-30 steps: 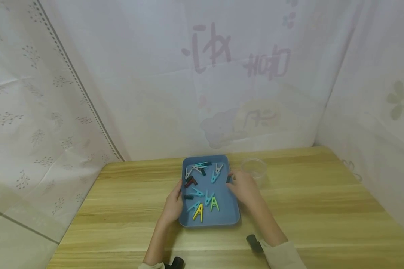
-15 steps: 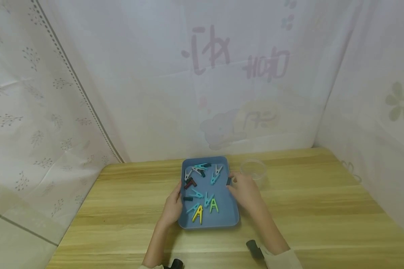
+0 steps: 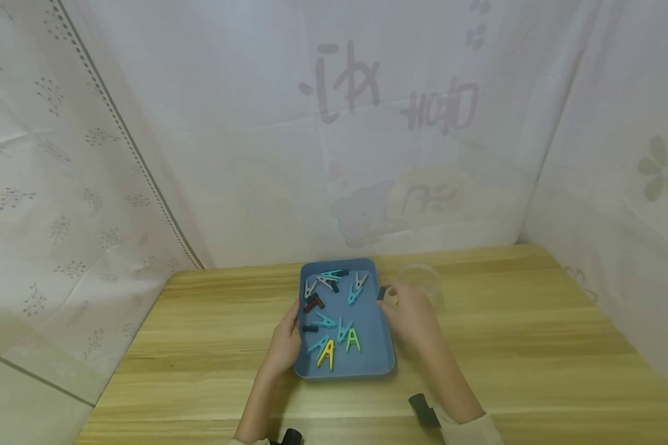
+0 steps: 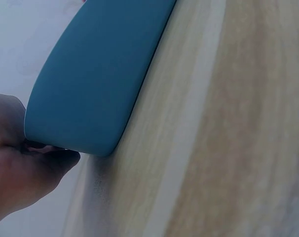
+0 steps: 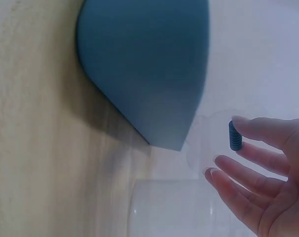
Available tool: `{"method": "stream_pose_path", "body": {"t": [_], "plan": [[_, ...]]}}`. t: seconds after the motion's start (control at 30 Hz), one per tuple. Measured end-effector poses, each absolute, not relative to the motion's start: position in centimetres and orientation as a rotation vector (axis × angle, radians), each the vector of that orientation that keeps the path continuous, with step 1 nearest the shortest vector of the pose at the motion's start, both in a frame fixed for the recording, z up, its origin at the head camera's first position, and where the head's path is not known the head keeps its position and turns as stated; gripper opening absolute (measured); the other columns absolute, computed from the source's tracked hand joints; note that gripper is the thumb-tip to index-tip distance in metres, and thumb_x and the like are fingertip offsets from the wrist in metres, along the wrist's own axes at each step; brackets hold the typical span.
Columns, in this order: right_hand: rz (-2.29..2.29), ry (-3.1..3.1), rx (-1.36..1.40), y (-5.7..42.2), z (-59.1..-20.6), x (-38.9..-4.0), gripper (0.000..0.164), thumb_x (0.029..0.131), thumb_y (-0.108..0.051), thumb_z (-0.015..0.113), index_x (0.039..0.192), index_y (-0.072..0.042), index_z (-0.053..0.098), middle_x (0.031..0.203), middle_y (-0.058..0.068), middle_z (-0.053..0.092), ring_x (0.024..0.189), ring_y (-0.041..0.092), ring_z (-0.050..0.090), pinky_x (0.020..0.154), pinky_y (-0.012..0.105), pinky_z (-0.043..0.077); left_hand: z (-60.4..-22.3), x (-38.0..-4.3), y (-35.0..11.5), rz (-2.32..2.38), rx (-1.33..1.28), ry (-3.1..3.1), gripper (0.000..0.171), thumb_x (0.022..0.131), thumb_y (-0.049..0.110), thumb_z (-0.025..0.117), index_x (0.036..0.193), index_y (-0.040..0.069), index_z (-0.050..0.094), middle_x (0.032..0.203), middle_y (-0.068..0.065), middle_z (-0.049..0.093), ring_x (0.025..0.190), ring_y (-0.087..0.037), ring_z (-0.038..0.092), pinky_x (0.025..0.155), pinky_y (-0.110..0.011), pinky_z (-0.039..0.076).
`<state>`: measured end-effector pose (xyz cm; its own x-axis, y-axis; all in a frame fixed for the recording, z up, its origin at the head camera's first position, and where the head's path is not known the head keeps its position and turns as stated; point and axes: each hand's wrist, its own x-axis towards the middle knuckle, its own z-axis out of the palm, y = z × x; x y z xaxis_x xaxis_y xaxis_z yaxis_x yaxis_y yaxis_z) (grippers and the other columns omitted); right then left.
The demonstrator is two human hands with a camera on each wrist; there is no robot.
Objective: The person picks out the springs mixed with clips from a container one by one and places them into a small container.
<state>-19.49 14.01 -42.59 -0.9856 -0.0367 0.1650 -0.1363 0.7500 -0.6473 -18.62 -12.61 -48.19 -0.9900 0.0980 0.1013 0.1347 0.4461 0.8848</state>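
Note:
A blue tray (image 3: 370, 358) lies on the wooden table, holding turquoise, white, yellow and green clothes pegs, such as the yellow clothes peg (image 3: 326, 355), plus several dark small pieces. My left hand (image 3: 286, 343) grips the tray's left side; in the left wrist view it is at the tray's corner. Over the right rim, my right hand (image 3: 412, 312) pinches a small dark ribbed cylinder (image 5: 235, 136) between thumb and index finger, the other fingers spread loosely. Another dark ribbed piece (image 3: 310, 329) lies by the tray's left wall.
Behind my right hand stands a clear round plastic container (image 3: 420, 272), partly hidden by the hand. A patterned white cloth (image 3: 245, 185) hangs behind the table (image 3: 506, 346), and more cloth hangs at both sides.
My right hand has shifted slightly right with the small ribbed cylinder, which now overlaps the tray's right rim. The left hand and the tray have barely moved.

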Motion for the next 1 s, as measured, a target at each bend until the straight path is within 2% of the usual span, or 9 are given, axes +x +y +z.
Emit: {"method": "stream_pose_path", "body": {"t": [0.33,0.57,0.63,0.87,1.0], "plan": [[1.095,-2.766,0.139,15.6,-42.1,-19.6,0.040,0.093,-0.018,0.071,0.128,0.000,0.063,0.112,0.024,0.070,0.091,0.035,0.072,0.075,0.045,0.062,-48.2,-18.6,-12.7,-1.624,-0.167,-2.665,0.050,0.104,-0.004,0.031,0.154,-0.007,0.029,0.159,-0.025,0.030,0.148,-0.043,0.026,0.121,-0.056,0.023],[1.064,-2.744,0.167,16.3,-41.8,-19.5,0.038,0.093,-0.017,0.071,0.126,0.001,0.064,0.105,0.021,0.073,0.086,0.032,0.073,0.075,0.047,0.062,-48.2,-18.7,-12.8,-1.639,-0.181,-2.661,0.050,0.104,-0.004,0.032,0.154,-0.007,0.028,0.159,-0.025,0.030,0.148,-0.042,0.026,0.121,-0.056,0.024],[1.054,-2.721,0.176,16.5,-41.8,-19.5,0.037,0.092,-0.016,0.072,0.124,0.001,0.065,0.103,0.021,0.073,0.084,0.033,0.073,0.075,0.047,0.062,-48.1,-18.8,-12.7,-1.631,-0.192,-2.657,0.050,0.103,-0.004,0.032,0.153,-0.008,0.029,0.159,-0.026,0.030,0.148,-0.043,0.027,0.121,-0.056,0.024],[1.016,-2.657,0.201,17.1,-42.0,-19.6,0.037,0.088,-0.012,0.076,0.122,-0.001,0.066,0.114,0.018,0.067,0.090,0.032,0.072,0.074,0.045,0.062,-48.3,-18.7,-12.7,-1.636,-0.186,-2.660,0.050,0.103,-0.005,0.031,0.153,-0.008,0.029,0.159,-0.027,0.030,0.148,-0.044,0.025,0.121,-0.057,0.023],[0.988,-2.671,0.181,17.5,-42.0,-19.6,0.037,0.089,-0.013,0.076,0.123,-0.004,0.066,0.108,0.017,0.069,0.087,0.031,0.072,0.071,0.046,0.061,-48.4,-18.9,-12.8,-1.627,-0.174,-2.669,0.050,0.104,-0.004,0.031,0.154,-0.008,0.028,0.159,-0.026,0.029,0.148,-0.043,0.025,0.121,-0.057,0.023]]}}
